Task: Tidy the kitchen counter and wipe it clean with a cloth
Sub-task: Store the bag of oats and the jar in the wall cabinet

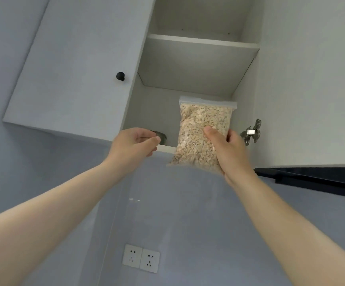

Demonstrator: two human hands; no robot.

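Oats at the cupboard mouth: the right hand (229,153) has its fingers clamped round a clear zip-top plastic bag of pale rolled oats (202,124), held at 5 o'clock in the open white wall cabinet (188,65). At the bag's 9 o'clock, the left hand (134,143) curls by a dull metal object (163,137); whether it grips, I cannot tell. I'd call the tidying partway. No worktop or cloth is in sight, so the wiping probably remains.

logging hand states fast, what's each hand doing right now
Left hand: fingers curled beside a metal item; whether it holds it cannot be told.
Right hand: grips the bag of oats.
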